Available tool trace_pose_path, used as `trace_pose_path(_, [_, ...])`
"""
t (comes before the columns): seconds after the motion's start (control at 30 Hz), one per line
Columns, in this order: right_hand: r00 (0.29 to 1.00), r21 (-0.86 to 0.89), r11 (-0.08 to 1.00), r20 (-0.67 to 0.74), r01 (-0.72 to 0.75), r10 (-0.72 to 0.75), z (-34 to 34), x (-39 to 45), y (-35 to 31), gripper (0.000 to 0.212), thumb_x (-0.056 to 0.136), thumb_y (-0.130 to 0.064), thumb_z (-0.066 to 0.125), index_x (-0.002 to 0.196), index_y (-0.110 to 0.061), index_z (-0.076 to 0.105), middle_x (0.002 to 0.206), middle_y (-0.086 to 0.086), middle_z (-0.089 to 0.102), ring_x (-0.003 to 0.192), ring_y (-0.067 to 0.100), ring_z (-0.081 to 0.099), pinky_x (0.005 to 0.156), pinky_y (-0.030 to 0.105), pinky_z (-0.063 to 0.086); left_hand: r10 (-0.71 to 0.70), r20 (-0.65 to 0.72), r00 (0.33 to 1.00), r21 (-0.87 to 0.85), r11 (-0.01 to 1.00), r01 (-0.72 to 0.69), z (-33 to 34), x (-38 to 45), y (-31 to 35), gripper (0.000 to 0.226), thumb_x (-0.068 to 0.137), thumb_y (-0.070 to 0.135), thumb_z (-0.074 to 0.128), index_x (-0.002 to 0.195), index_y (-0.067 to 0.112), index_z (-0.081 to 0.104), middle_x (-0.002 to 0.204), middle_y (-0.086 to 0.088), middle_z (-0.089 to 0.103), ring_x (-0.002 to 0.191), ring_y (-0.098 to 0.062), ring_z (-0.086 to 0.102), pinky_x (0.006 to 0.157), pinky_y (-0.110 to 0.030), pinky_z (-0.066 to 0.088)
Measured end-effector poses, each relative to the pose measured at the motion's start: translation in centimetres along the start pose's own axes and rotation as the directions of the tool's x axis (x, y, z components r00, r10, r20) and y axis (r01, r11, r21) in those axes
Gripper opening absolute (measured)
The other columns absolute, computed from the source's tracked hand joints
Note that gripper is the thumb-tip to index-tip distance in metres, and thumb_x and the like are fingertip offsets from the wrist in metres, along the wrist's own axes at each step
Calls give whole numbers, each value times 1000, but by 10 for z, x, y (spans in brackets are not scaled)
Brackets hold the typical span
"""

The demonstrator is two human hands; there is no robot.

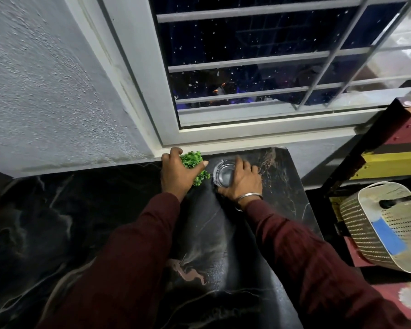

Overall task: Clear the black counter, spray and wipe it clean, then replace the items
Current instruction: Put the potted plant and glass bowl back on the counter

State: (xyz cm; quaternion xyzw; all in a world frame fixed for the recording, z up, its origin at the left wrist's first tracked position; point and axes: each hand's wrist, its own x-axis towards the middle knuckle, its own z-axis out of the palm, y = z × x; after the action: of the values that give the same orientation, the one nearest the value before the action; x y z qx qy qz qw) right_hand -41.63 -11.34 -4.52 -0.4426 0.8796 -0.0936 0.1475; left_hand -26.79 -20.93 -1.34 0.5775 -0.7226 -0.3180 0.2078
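Black marble counter (86, 222) w/ pale veins, set under barred window (259, 67), textured grey wall at left. Head view: both hands at far edge by the sill. Left hand (176, 173) curled round small green plant (192, 160), thumb across the leaves, pot hidden. Right hand (241, 180) w/ fingers wrapped round clear glass ashtray (223, 175), resting on counter just right of plant; metal bangle (248, 197) at wrist. Maroon sleeves (138, 245) on both arms. Perforated beige basket (387, 227) well apart at right, off the counter.
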Motion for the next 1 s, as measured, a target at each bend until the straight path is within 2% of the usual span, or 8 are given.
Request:
trace_pose_path(0.1, [1000, 26, 1000, -19, -1, 1, 3, 1, 3, 116, 58, -62, 77, 147, -12, 23, 142, 13, 41, 122, 35, 41, 99, 41, 39, -23, -52, 998, 51, 998, 26, -3, -6, -6, 66, 87, 70, 56, 125, 17, 57, 126, -11, 54, 110, -32, 58, 93, -39, 47])
trace_pose_path(0.17, [999, 33, 999, -33, 9, -8, 3, 1, 5, 114, 57, -61, 77, 146, -11, 26, 141, 14, 42, 121, 36, 42, 99, 41, 39, -70, -121, 990, -85, 995, 59, -6, -8, -15, 56, 95, 58, 40, 116, 12, 63, 121, -14, 57, 110, -33, 56, 91, -32, 41])
trace_pose_path(0.27, [999, 29, 999, -41, 16, -15, 3, 1, 8, 113, 57, -60, 77, 146, -11, 26, 141, 14, 42, 120, 35, 42, 100, 40, 38, -208, -158, 965, -175, 968, 180, -5, -4, -43, 30, 87, 15, 52, 111, 4, 68, 117, -21, 59, 110, -35, 56, 93, -29, 38])
trace_pose_path(0.37, [998, 18, 999, -47, 31, -31, 4, 3, 10, 112, 57, -58, 76, 146, -11, 26, 140, 13, 42, 117, 34, 42, 98, 40, 39, -221, 41, 974, -54, 973, 223, 4, -2, -71, 55, 72, -4, 61, 126, 9, 63, 126, -18, 56, 113, -36, 58, 103, -40, 47])
trace_pose_path(0.5, [998, 12, 999, -32, 52, -51, 7, 9, 11, 114, 58, -58, 75, 147, -10, 24, 140, 13, 42, 118, 34, 42, 100, 40, 40, -101, 243, 965, -101, 987, 128, 14, 1, -81, 88, 67, 1, 85, 145, 15, 48, 136, -8, 50, 117, -25, 55, 102, -36, 48])
trace_pose_path(0.63, [998, 31, 998, -13, 63, -62, 12, 17, 11, 115, 59, -57, 76, 148, -10, 21, 139, 14, 43, 120, 34, 41, 102, 40, 39, -32, 291, 956, -144, 987, 77, 19, 13, -78, 97, 60, 19, 95, 145, 18, 49, 131, -5, 57, 103, -18, 58, 78, -19, 47])
trace_pose_path(0.7, [997, 42, 996, -16, 74, -73, 15, 20, 10, 115, 58, -56, 77, 148, -9, 22, 138, 14, 44, 118, 34, 42, 101, 39, 39, 7, 279, 960, -146, 989, 35, 22, 17, -81, 97, 52, 33, 95, 140, 21, 54, 127, -4, 62, 100, -19, 61, 77, -20, 49])
trace_pose_path(1.0, [994, 142, 986, 37, 92, -98, 15, 30, 8, 119, 58, -45, 80, 151, -9, 15, 145, 13, 38, 125, 34, 36, 104, 38, 37, 18, 215, 977, -148, 989, 15, 30, 15, -82, 50, 75, 18, 88, 122, 18, 69, 105, 4, 70, 97, -15, 60, 78, -21, 40])
